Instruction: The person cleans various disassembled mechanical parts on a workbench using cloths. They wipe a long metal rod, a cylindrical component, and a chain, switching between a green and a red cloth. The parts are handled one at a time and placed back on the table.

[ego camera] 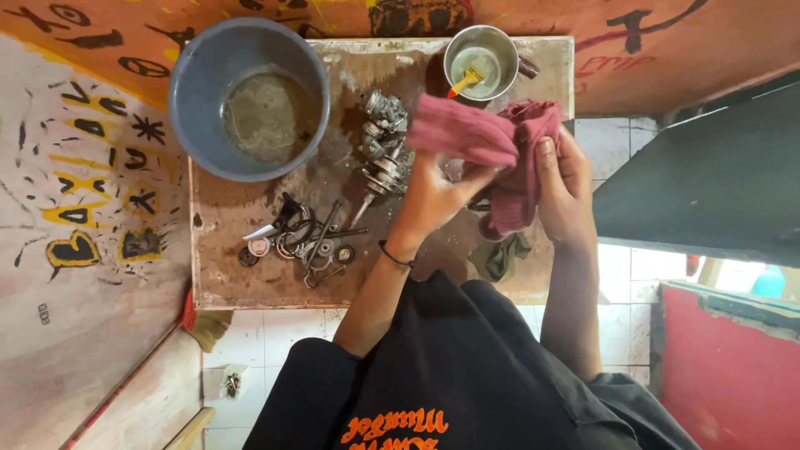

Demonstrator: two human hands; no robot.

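We see both hands closed on one pink rag, held above worn board. Left hand grips rag's left fold; right hand grips right side. Rag's long axis runs left-right, between hands; neither is nearer. Just left of left hand: one metal carburetor. Beyond: one grey basin, one metal cup, one heap of small parts.

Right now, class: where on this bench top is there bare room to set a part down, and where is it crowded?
Bare: the bench strip along its near edge, and between basin and cup. Crowded: the small parts, the metal assembly, and the red rag in both hands.
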